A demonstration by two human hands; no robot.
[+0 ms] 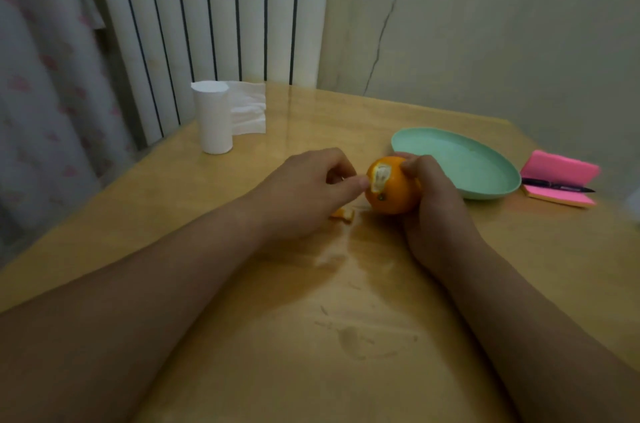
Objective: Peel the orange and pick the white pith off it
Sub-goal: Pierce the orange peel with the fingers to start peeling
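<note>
Forearms (138,301) nearest. My right hand (433,200) grips the round, orange-skinned orange (393,192), 8 o'clock of the pale-green plastic plate (485,176). Left hand (311,187): fingers curled, thumb pressing the torn rind edge. Judgement: slide thumbnail shallowly under rind, lift wide strips.

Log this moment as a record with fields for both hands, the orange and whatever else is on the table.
left hand: fingers curled, thumb tip at the edge of the peeled patch
right hand: grips the orange from its right side
orange: mostly unpeeled, one small white patch bared
peel scrap: on the table beside the left hand
green plate: behind the right hand
tissue roll: upright, far left
pink sticky notes: right of the plate, black pen on top
</note>
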